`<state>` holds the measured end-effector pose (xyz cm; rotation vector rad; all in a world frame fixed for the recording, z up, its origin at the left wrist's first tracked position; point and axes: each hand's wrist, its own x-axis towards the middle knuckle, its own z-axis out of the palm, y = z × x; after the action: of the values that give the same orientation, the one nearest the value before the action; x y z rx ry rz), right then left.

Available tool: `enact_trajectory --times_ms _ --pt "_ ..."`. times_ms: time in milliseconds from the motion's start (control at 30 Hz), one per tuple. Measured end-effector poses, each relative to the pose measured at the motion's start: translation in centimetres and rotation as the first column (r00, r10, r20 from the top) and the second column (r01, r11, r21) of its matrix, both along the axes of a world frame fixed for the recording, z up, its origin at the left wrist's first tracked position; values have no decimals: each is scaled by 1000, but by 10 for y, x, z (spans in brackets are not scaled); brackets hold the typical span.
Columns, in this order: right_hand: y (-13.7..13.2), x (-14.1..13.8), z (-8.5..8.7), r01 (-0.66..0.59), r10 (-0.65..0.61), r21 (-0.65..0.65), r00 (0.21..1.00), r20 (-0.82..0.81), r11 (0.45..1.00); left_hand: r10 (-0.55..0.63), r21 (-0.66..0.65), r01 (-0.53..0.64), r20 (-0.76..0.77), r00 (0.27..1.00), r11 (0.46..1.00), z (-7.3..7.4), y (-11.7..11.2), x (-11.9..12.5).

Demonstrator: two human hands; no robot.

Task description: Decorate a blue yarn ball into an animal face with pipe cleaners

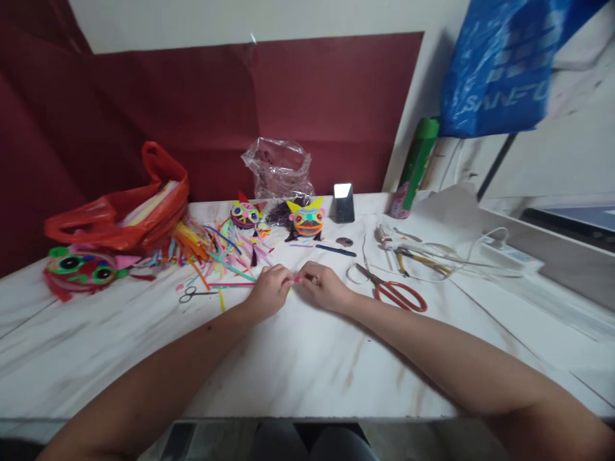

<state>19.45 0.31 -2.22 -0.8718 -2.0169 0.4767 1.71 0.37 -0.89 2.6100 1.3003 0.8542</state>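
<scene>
My left hand (270, 289) and my right hand (323, 287) meet over the middle of the white marble table (298, 365), fingers pinched together. Between the fingertips they grip a small pink strip (296, 279). A heap of coloured paper strips (216, 253) lies just left of my left hand. Two small colourful paper heads, one (245, 215) and the other (307, 221), stand behind the hands. Small grey scissors (192, 295) lie to the left of my left wrist. Red-handled scissors (396, 292) lie right of my right hand.
A red plastic bag (129, 211) of paper and a larger paper mask (81, 267) sit at the left. A clear bag (280, 168), a phone (344, 202), a green can (413, 168), a glue gun (398, 239) with cord and a power strip (509, 255) lie behind and right.
</scene>
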Motion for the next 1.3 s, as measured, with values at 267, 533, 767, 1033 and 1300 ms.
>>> enact_trajectory --times_ms 267,533,767,1033,1300 --pt "-3 -1 -1 -42 28 -178 996 -83 983 -71 20 71 -2 997 997 -2 1 -2" --pt "-1 -4 -3 -77 -24 -341 959 -281 937 4 -65 11 219 976 998 2 -5 2" --pt "-5 0 3 2 -2 -21 1000 -8 1000 -18 -43 22 81 997 999 5 -7 3" --pt "-7 -6 5 -2 -38 -200 980 -195 980 27 -60 -11 277 960 998 9 -12 5" --pt "-8 -3 8 15 -18 -57 999 -40 998 -42 47 41 13 999 998 10 -8 -1"
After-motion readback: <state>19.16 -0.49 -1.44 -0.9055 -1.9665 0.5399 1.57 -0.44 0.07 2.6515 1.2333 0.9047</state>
